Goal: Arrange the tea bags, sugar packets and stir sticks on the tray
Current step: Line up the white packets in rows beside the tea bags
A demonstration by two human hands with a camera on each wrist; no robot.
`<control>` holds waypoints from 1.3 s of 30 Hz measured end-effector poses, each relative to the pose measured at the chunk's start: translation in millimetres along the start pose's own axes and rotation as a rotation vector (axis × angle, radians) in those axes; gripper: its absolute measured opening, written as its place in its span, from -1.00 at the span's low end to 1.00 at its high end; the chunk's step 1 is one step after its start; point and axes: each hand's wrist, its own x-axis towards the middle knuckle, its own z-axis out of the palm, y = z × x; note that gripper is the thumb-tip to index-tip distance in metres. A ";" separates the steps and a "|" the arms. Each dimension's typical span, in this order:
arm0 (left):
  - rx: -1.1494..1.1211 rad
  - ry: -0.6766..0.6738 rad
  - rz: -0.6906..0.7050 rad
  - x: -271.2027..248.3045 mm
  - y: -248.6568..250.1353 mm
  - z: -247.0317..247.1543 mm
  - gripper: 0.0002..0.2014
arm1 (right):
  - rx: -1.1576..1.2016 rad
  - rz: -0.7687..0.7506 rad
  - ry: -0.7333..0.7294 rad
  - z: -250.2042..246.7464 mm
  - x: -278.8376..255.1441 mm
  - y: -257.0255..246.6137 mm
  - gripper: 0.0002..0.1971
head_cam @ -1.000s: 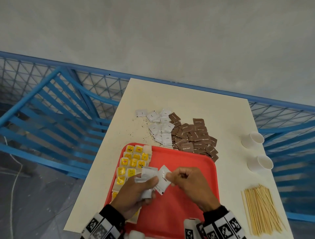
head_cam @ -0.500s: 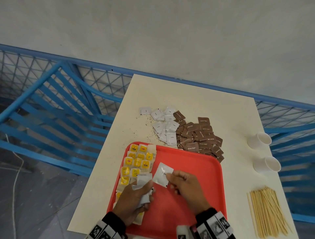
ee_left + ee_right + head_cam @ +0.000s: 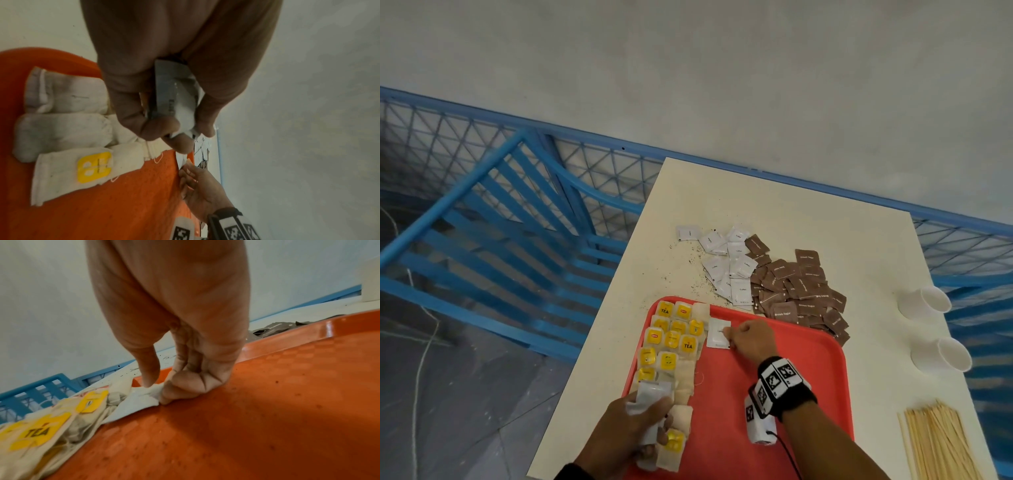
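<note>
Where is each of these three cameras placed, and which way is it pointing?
Head: worn on the head, looking down at the table, red tray, both hands and a banded wrist.
Left wrist: on the left wrist, looking along the left hand, which grips white packets above the tea bags.
Right wrist: on the right wrist, looking along the right hand, which pinches a white packet on the tray.
Shared: all show the tray and tea bags; the left wrist view also catches the right hand.

One red tray (image 3: pixel 808 377); two white cups (image 3: pixel 924 301); two hands; one stir-stick pile (image 3: pixel 941 442).
</note>
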 end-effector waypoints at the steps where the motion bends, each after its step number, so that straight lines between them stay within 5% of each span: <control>1: 0.004 0.005 0.002 1.0 0.7 -1.5 -0.61 | 0.003 -0.002 0.038 1.6 -3.7 0.3 -0.68; 4: 0.009 -0.002 -0.004 3.4 4.6 -1.8 -0.65 | 0.027 0.003 0.097 8.5 -19.0 -0.5 -0.75; 8: 0.002 -0.004 -0.013 7.9 4.7 -1.3 -0.57 | -0.064 -0.089 0.082 23.8 -26.3 -4.9 -0.61; 17: -0.004 -0.022 0.013 3.1 12.7 5.7 -0.63 | -0.092 -0.104 0.101 25.0 -19.7 -11.0 -0.68; 21: -0.037 -0.048 0.042 0.7 20.5 14.6 -0.71 | 0.038 -0.229 0.157 1.1 -45.8 -26.7 -0.82; 26: 0.020 -0.088 0.063 2.1 29.4 40.1 -0.63 | 0.287 -0.390 -0.348 -32.0 -116.3 -44.4 -0.80; 34: 0.207 -0.139 0.219 -3.3 28.0 80.9 -0.48 | 0.609 -0.233 -0.097 -79.9 -129.1 -6.8 -0.83; 39: 0.227 -0.098 0.351 -8.7 34.0 106.6 -0.63 | 0.687 -0.201 -0.101 -89.0 -136.3 8.8 -0.80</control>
